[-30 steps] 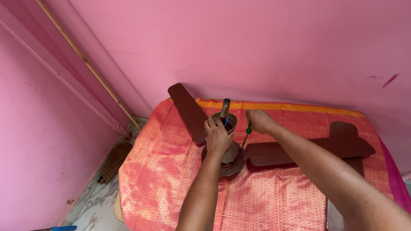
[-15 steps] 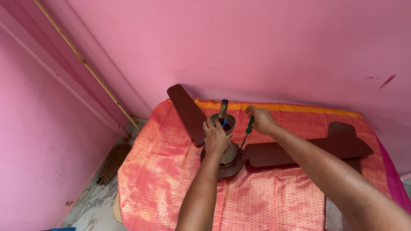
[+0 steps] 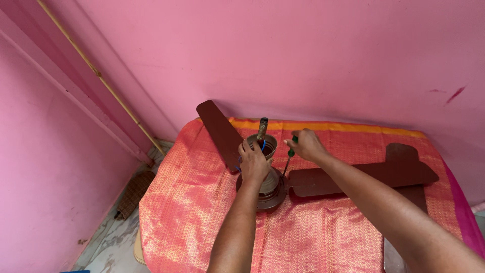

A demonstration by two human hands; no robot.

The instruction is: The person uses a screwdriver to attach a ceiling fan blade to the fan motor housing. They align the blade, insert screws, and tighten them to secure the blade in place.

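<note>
Room: pink walls (image 3: 313,55) all round; a cane pole (image 3: 96,76) leans in the corner at 10 o'clock; a patch of marble floor (image 3: 108,242) shows at 7 o'clock.
Surface: a table under an orange-pink cloth (image 3: 202,202) with a yellow border at 12 o'clock.
Fan: a brown ceiling fan lies on the cloth at centre, motor hub (image 3: 268,189) down, rod (image 3: 262,129) pointing up.
Blades: one blade (image 3: 220,131) runs to 11 o'clock, a second blade (image 3: 364,177) to 3 o'clock; a third shows only in part at 4 o'clock.
Left hand: the left hand (image 3: 253,163) is clenched round the cup (image 3: 270,146) on the rod, above the hub; blue wire (image 3: 263,145) shows inside the cup.
Right hand: the right hand (image 3: 305,144) grasps a green-handled screwdriver (image 3: 289,156), shaft slanting down to the hub at 1 o'clock of it.
Tip: contact with a screw cannot be told.
Risk 1: the tip may slip off and score the hub or jab the left hand, which sits just beside the shaft.
Risk 2: the fan may slide or turn on the smooth cloth under pressure.
Risk 3: the wire could be nicked if the shaft wanders into the cup.
</note>
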